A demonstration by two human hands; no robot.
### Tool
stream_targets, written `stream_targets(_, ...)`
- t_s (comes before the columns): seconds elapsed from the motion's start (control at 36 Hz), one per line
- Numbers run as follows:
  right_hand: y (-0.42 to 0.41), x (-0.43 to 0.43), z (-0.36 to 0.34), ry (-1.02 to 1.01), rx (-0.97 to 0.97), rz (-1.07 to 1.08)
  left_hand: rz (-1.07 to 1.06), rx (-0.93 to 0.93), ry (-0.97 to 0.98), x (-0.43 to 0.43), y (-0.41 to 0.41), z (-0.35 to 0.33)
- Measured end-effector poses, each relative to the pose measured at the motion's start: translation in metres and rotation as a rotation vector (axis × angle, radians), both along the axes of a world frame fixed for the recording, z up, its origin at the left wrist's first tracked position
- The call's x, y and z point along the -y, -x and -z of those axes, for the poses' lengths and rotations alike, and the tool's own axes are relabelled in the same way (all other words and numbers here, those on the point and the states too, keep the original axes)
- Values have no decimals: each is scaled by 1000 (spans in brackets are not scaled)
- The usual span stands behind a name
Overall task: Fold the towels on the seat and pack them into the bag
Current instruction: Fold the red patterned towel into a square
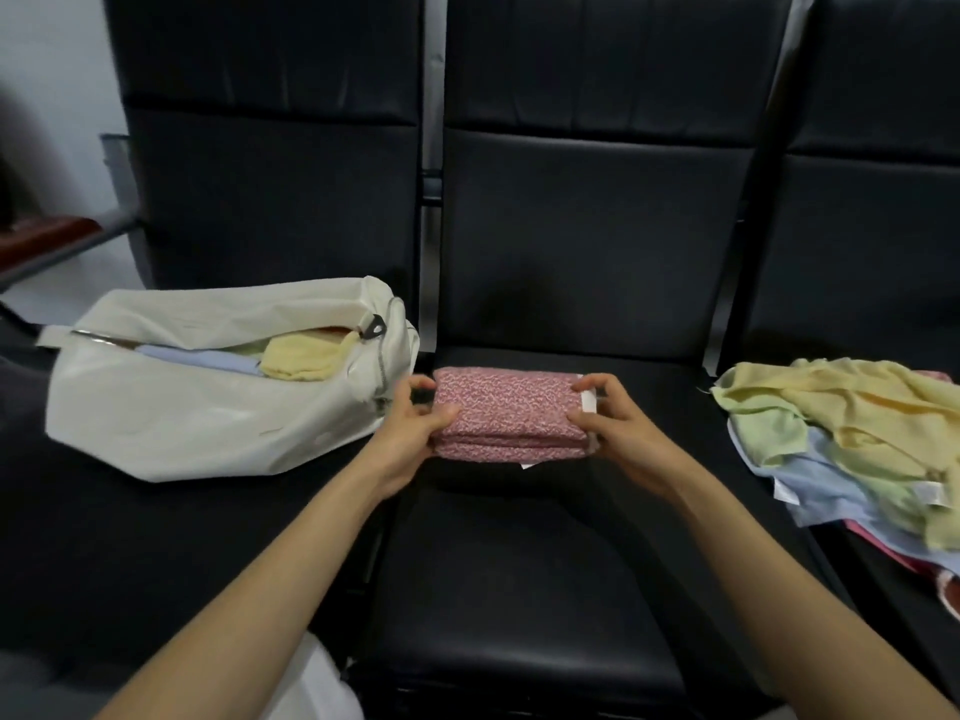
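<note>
Three black seats (545, 563) stood in a row. A white bag (171, 423), unzipped and holding towels, lay on the left one; a loose pile (852, 439) on the right. Left hand (415, 433) and right hand (613, 428) gripped the folded pink towel (511, 413) by its ends over the middle seat.

At your ten o'clock a pale wall (47, 70) fills the upper left corner. Below it, at nine o'clock, a reddish-brown wooden slab (41, 239) juts in from the left edge, and a grey metal bar (78, 249) runs just along its near side. A grey upright panel (115, 163) stands against the wall. You cannot tell what the dark blurred shape (8, 163) at the far left edge is.
</note>
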State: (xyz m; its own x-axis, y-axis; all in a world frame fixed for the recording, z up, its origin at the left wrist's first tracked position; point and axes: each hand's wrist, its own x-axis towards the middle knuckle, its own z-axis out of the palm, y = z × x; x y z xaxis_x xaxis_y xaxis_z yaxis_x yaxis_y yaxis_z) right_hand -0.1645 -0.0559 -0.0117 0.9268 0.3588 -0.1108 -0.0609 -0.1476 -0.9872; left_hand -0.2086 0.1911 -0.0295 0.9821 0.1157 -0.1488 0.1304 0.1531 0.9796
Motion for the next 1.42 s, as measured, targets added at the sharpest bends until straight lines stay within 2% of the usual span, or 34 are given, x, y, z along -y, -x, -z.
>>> stream_targets(0.08,-7,-33,-26,84,198,-8,-80,105,-34,-25,0,-19)
stream_targets(0.17,-15,-82,-47,135,301,-46,-210,111,-94,-66,2,-36)
stream_targets(0.25,-21,-139,-60,171,321,-99,-297,78,-210,-118,1,-47)
stream_targets(0.42,-37,-239,-68,315,271,-251,-418,-107,-404,-211,-12,-45)
stream_targets(0.58,-56,-297,-63,550,259,-255,-397,-241,-685,-244,-43,-28)
stream_targets(0.67,-64,-315,-58,754,345,-238,-364,-303,-802,-250,-61,-12)
stream_targets(0.81,-66,-330,-43,969,534,-147,-404,-155,-914,-254,-71,14)
stream_targets(0.89,-69,-327,-34,977,568,-127,-468,-37,-1086,-257,-62,24)
stream_targets(1.0,-76,-319,-34,848,426,-95,-169,-53,-1615,-270,-38,39)
stream_targets(1.06,-81,-315,-39,735,321,-72,-76,15,-1697,-269,-29,32)
stream_targets(1.11,-84,-312,-42,649,250,-42,-2,84,-1671,-271,-24,22)
stream_targets(1.14,-85,-312,-42,638,239,-33,50,104,-1585,-276,-19,20)
stream_targets(1.28,-74,-320,-38,764,279,-110,250,336,-1358,-294,1,16)
stream_targets(1.33,-71,-322,-41,799,310,-112,225,358,-1194,-291,11,7)
stream_targets(1.42,-72,-322,-46,728,341,-90,242,324,-1046,-291,25,-7)
